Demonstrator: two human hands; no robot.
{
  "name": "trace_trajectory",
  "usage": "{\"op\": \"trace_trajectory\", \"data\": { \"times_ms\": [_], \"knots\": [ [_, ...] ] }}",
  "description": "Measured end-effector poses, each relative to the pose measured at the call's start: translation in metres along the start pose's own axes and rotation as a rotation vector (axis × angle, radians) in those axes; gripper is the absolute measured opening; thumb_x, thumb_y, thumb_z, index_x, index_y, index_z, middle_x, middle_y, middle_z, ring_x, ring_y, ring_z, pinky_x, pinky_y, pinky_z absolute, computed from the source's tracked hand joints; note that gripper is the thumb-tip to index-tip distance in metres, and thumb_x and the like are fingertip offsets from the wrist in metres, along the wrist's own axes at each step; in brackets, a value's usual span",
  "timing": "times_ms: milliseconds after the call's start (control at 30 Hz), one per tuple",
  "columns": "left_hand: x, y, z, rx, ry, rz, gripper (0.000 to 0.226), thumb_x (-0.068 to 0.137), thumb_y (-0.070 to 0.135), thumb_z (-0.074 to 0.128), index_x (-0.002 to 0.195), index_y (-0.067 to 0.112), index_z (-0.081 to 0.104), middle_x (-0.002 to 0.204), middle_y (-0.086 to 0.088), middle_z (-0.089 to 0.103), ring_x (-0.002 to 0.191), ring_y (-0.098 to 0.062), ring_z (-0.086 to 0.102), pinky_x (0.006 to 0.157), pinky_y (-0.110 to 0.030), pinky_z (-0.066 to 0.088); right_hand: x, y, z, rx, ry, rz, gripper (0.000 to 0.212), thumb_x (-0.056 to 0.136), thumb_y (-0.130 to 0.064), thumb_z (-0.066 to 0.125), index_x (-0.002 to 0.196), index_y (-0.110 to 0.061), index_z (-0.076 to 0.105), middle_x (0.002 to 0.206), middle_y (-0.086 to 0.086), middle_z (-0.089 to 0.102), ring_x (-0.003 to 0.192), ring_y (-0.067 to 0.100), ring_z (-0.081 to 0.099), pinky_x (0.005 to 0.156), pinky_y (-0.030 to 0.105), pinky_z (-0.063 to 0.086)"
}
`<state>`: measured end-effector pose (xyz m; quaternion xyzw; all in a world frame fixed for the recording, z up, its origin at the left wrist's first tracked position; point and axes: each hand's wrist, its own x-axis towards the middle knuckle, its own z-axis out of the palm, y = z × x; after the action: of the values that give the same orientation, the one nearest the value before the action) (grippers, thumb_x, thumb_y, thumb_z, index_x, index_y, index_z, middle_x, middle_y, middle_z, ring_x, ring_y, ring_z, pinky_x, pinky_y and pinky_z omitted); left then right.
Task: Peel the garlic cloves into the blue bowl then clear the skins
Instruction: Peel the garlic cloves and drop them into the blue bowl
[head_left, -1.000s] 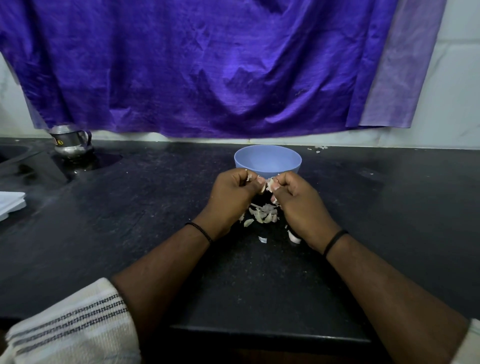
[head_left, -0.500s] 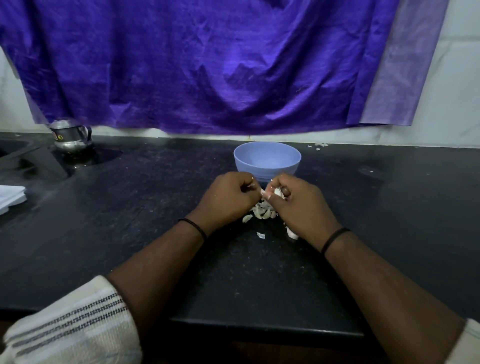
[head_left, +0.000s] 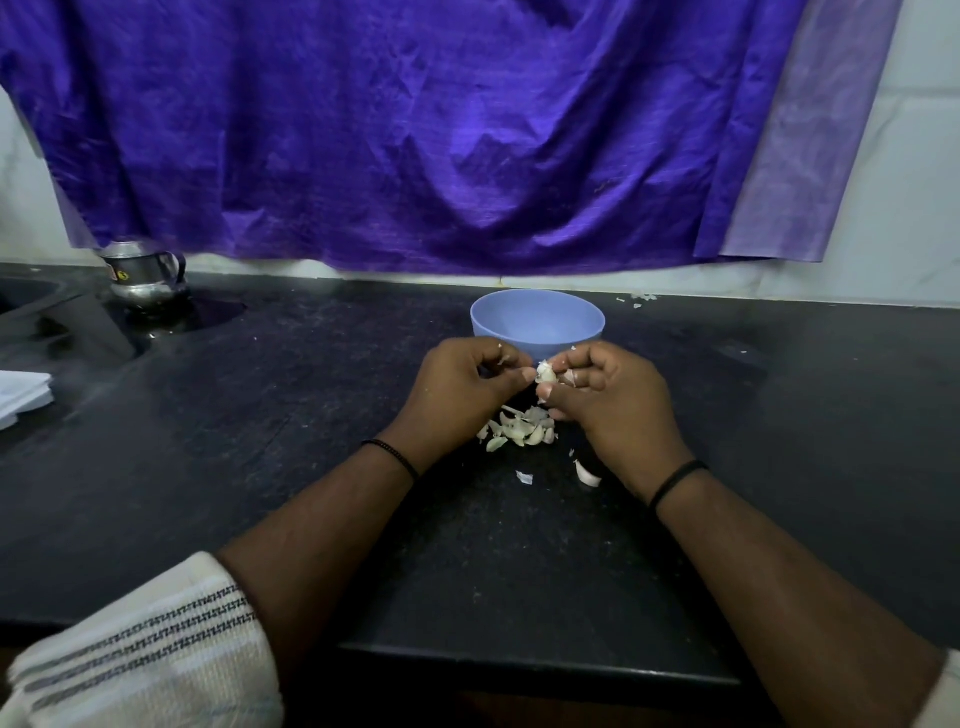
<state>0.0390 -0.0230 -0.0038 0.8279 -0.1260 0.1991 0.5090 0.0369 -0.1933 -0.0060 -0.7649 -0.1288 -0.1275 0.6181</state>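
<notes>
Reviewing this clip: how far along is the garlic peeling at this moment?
Partly done: a pile of skins already lies on the black counter in front of the blue bowl, with a few loose bits nearer the person. In hand: the left hand and right hand pinch a garlic clove between them. Left: dropping it in the bowl, whose contents cannot be seen, and clearing the skins.

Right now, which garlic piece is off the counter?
The garlic clove pinched between the left hand and right hand, in front of the blue bowl. The skin pile and loose clove lie on the counter.
</notes>
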Motion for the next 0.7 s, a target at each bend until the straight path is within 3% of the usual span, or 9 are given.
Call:
{"op": "trace_trajectory", "data": {
  "times_ms": [167, 400, 567, 700],
  "knots": [
    [-0.004, 0.008, 0.0, -0.205, -0.027, -0.033, 0.011, 0.088, 0.004, 0.071, 0.096, -0.002, 0.075, 0.078, -0.003, 0.074, 0.059, 0.005, 0.061, 0.055, -0.008, 0.044, -0.002, -0.004, 0.0, 0.071, -0.005, -0.002, 0.022, 0.075, 0.001, 0.082, 0.08, -0.017, 0.069, 0.075, 0.005, 0.072, 0.07, 0.017, 0.071, 0.064, 0.03, 0.06],
    [-0.005, 0.011, -0.001, -0.278, -0.05, -0.05, 0.014, 0.087, -0.002, 0.069, 0.099, -0.008, 0.073, 0.076, -0.007, 0.071, 0.051, 0.004, 0.059, 0.052, -0.008, 0.043, -0.003, -0.005, 0.001, 0.042, -0.021, 0.0, 0.02, 0.075, 0.001, 0.081, 0.081, -0.015, 0.072, 0.075, 0.007, 0.074, 0.071, 0.02, 0.073, 0.07, 0.036, 0.062],
    [-0.004, 0.008, 0.001, -0.223, -0.023, -0.082, 0.008, 0.089, 0.002, 0.069, 0.091, -0.004, 0.073, 0.07, -0.003, 0.069, 0.046, 0.003, 0.056, 0.047, -0.011, 0.042, -0.004, -0.006, 0.003, 0.063, -0.027, 0.018, 0.012, 0.081, 0.002, 0.077, 0.085, -0.009, 0.072, 0.074, 0.007, 0.074, 0.068, 0.018, 0.073, 0.065, 0.031, 0.062],
    [-0.005, 0.01, 0.003, -0.22, -0.022, -0.074, 0.007, 0.091, 0.001, 0.066, 0.086, -0.001, 0.07, 0.07, -0.004, 0.066, 0.046, 0.004, 0.054, 0.048, -0.008, 0.041, -0.002, -0.003, 0.004, 0.051, -0.023, 0.021, 0.014, 0.083, -0.003, 0.077, 0.082, -0.016, 0.071, 0.071, 0.003, 0.073, 0.066, 0.017, 0.072, 0.061, 0.029, 0.059]
  ]
}}
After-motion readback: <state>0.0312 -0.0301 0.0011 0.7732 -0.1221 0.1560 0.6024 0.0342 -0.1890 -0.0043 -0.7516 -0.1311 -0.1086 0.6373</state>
